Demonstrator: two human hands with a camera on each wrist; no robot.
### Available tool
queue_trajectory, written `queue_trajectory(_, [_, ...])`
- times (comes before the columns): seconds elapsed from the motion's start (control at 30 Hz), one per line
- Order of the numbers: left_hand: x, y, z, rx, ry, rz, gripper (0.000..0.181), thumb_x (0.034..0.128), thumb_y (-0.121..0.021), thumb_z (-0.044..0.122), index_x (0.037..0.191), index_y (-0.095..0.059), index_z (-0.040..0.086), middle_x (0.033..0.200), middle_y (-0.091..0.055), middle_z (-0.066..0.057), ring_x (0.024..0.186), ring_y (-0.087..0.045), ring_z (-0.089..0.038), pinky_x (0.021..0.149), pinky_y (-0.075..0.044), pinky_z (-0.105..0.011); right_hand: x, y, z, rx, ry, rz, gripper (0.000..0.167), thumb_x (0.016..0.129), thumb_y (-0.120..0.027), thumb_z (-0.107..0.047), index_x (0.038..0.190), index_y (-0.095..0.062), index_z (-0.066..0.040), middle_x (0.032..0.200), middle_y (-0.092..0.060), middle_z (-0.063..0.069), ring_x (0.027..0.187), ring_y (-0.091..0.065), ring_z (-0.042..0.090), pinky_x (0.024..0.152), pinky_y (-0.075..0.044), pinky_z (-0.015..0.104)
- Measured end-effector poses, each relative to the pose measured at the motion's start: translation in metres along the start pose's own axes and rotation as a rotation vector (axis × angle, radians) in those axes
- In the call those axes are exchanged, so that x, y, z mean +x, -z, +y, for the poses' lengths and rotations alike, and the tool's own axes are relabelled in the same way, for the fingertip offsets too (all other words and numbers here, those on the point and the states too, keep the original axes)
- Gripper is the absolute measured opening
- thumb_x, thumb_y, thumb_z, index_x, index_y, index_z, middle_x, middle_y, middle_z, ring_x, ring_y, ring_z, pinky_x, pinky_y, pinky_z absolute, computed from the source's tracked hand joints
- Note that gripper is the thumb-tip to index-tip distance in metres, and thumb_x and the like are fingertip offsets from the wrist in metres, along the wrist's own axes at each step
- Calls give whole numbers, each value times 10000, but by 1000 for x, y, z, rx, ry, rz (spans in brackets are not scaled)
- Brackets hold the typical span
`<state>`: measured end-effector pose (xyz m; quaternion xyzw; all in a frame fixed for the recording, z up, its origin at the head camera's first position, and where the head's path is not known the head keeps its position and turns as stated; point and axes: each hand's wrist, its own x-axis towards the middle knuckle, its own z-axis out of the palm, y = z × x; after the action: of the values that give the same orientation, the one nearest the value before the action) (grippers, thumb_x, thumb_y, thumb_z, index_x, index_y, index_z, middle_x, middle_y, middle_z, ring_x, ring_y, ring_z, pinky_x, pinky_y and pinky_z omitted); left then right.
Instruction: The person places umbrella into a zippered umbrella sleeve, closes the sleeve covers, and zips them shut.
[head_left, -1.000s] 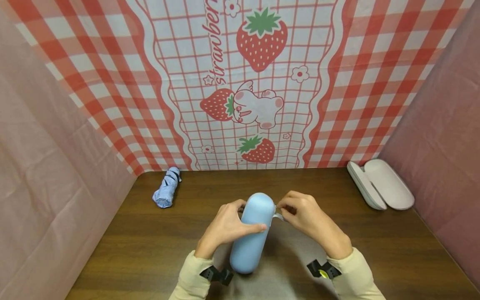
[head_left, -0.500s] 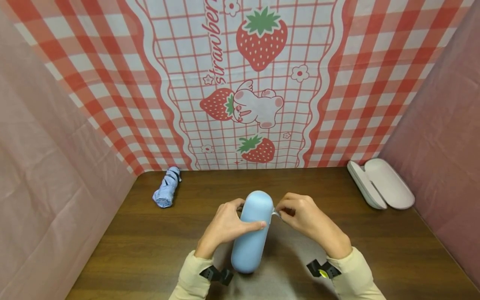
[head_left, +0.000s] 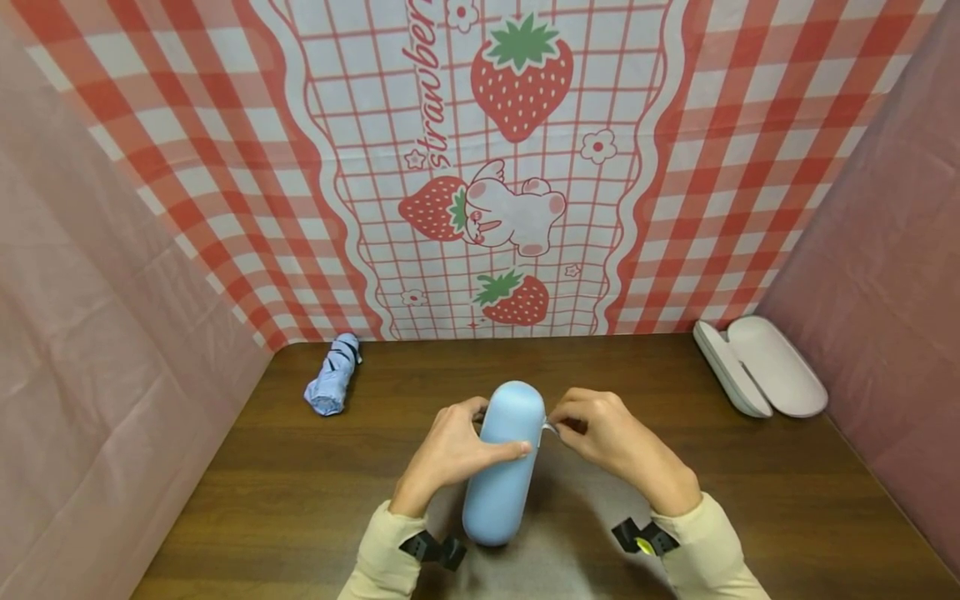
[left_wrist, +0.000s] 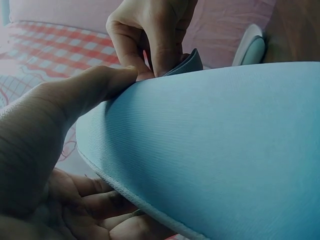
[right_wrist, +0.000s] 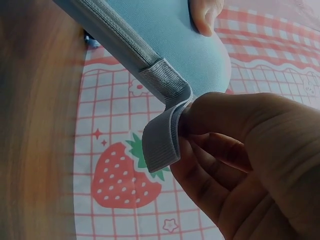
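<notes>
A light blue, elongated zip case (head_left: 504, 467) is held tilted over the table in the head view. My left hand (head_left: 457, 446) grips its upper part, thumb across the near face and the other fingers behind. In the left wrist view the case (left_wrist: 215, 140) fills much of the picture. My right hand (head_left: 607, 425) is at its right side, thumb and fingertips pinched together at a short grey strap (right_wrist: 162, 140). This strap sits at the end of the zipper (right_wrist: 122, 32). Whatever else lies between the right fingertips is hidden.
A folded light blue umbrella (head_left: 333, 375) lies at the table's back left. An open white hard case (head_left: 776, 367) lies at the back right. Behind the wooden table (head_left: 300, 500) hangs a strawberry-print cloth (head_left: 480, 275), with pink cloth on both sides.
My right hand has shifted slightly left and down, closer to the case, and now covers more of the strap. The case has risen a little in the left hand's grip.
</notes>
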<state>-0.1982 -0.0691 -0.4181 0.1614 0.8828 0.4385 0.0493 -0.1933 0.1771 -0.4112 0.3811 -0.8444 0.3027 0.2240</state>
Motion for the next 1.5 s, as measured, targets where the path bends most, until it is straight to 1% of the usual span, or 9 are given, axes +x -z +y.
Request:
queue_trajectory(0.23, [0,1,0,3,-3,-3,713,747,-841,597,1229,-686,96,1063,-741,-77,873,-690,-170,685,-579,-343,0,1,1,6,-30,-37,144,791,-791,104,859,-775,-21,851,-719,60,725,-674,118,590,-569,259])
queue_trajectory(0.53, [2,-1,-3,9,0,-19,745,734,-843,610,1249,-684,97,1073,-745,-74,884,-692,-169,703,-582,-349,-1,2,0,-3,-80,-88,122,824,-789,77,879,-774,-31,855,-708,47,735,-659,98,614,-553,215])
queue_trajectory(0.7, [3,-2,-5,16,3,-36,741,721,-857,588,1238,-691,83,1058,-751,-76,871,-697,-160,708,-583,-350,-2,2,0,-1,-128,-156,109,859,-771,50,916,-778,-43,871,-706,36,753,-651,93,629,-550,224])
queue_trajectory(0.83, [5,-3,-7,34,-1,-56,705,720,-863,572,1204,-706,84,1020,-756,-63,843,-694,-143,702,-579,-344,-1,2,0,-5,-170,-190,102,869,-765,36,936,-761,-41,873,-706,32,754,-646,91,638,-551,230])
queue_trajectory(0.97, [6,-5,-9,42,15,-80,681,722,-863,564,1178,-710,81,968,-749,-51,796,-681,-134,681,-571,-344,-1,0,0,-4,-197,-164,127,863,-767,35,968,-734,-28,887,-697,35,753,-650,91,647,-564,240])
queue_trajectory(1.07, [6,-8,-10,42,33,-127,686,746,-849,553,1196,-698,58,951,-743,-61,771,-679,-139,665,-570,-348,-2,-2,0,25,-207,-143,170,875,-755,32,1038,-716,2,958,-708,83,776,-678,119,665,-584,256])
queue_trajectory(1.13, [7,-10,-11,47,41,-163,682,762,-836,545,1209,-693,49,948,-741,-60,766,-678,-139,663,-568,-346,-2,-4,0,52,-229,-155,203,898,-728,21,1099,-699,22,1029,-717,117,815,-702,150,688,-595,264])
queue_trajectory(1.33, [7,-16,-12,68,35,-232,579,766,-830,501,1161,-711,93,905,-728,-22,740,-662,-126,657,-552,-329,-6,-5,1,127,-320,-284,351,932,-628,-12,1276,-610,53,1208,-691,191,964,-726,261,765,-607,303])
queue_trajectory(1.5, [7,-19,-13,67,24,-260,571,783,-823,499,1169,-707,95,906,-718,-13,729,-649,-114,645,-542,-309,-6,-7,-1,266,-379,-444,591,933,-675,-84,1476,-464,12,1420,-556,240,1116,-664,315,849,-604,351])
